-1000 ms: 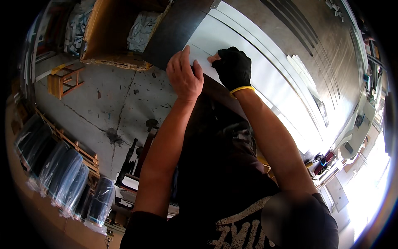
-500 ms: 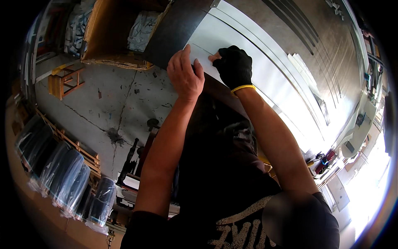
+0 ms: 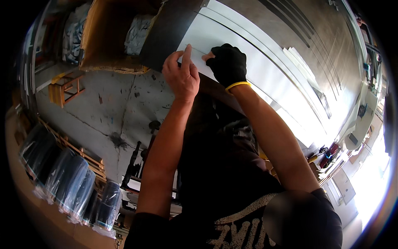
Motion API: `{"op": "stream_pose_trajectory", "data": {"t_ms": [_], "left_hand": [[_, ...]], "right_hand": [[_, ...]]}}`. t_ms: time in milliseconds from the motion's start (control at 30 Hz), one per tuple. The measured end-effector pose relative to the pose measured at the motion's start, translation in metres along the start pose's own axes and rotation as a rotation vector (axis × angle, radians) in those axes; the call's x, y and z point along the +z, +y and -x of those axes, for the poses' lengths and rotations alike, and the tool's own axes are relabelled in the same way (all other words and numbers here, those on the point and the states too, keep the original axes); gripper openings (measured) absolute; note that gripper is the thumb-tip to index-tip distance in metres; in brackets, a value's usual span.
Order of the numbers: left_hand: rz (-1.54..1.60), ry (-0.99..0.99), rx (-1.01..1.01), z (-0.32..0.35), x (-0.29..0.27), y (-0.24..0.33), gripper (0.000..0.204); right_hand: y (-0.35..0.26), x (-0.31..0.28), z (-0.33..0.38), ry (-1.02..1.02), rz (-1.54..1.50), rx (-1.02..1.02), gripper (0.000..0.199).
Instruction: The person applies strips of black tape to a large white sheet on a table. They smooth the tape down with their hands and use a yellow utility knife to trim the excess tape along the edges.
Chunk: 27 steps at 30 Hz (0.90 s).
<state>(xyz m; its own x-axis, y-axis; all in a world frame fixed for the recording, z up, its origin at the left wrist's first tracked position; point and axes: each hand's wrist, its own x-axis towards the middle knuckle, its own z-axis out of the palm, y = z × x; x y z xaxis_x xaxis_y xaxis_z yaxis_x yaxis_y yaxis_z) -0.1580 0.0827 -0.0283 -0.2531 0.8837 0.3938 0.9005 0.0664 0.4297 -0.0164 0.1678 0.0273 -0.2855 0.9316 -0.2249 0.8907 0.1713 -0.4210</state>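
Observation:
A white flat sheet [image 3: 226, 35] lies on the dark table [image 3: 159, 37], its near edge close to my body. My bare left hand [image 3: 182, 76] is at the sheet's left corner, index finger stretched along its surface, other fingers loosely bent over the edge; it holds nothing that I can see. Just to its right, my right hand [image 3: 227, 64], in a black glove with a yellow cuff, is closed over the sheet. A bare fingertip or thumb sticks out of the glove's left side. Whatever those fingers grip is hidden beneath the glove. A thin line runs across the sheet between both hands.
A cardboard box [image 3: 93, 37] with scrap strips [image 3: 139, 35] inside stands left of the table. Dark strips [image 3: 286, 18] and stacked white pieces [image 3: 300, 62] lie farther right. A wooden stool [image 3: 62, 92] and plastic-wrapped rolls [image 3: 74, 189] stand on the left floor.
My left hand's middle and other fingers have bent in while the index stays stretched. Both hands appear slightly farther left in view, as does the whole scene near them.

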Motion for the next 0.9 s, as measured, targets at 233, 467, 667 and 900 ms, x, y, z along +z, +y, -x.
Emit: {"op": "stream_pose_trajectory", "data": {"t_ms": [233, 467, 667, 900], "left_hand": [[-0.042, -0.061, -0.009, -0.002, -0.006, 0.004, 0.054], [-0.103, -0.116, -0.013, -0.002, -0.009, 0.006, 0.054], [-0.154, -0.134, 0.018, -0.007, -0.015, 0.010, 0.052], [-0.169, -0.171, 0.021, -0.009, -0.014, 0.009, 0.052]], "right_hand": [[0.001, 0.001, 0.000, 0.002, -0.013, 0.014, 0.029], [-0.001, -0.002, 0.000, -0.018, -0.018, 0.027, 0.027], [0.003, -0.012, -0.002, -0.114, -0.021, 0.000, 0.030], [0.018, -0.012, 0.001, -0.191, -0.142, -0.018, 0.042]]}}
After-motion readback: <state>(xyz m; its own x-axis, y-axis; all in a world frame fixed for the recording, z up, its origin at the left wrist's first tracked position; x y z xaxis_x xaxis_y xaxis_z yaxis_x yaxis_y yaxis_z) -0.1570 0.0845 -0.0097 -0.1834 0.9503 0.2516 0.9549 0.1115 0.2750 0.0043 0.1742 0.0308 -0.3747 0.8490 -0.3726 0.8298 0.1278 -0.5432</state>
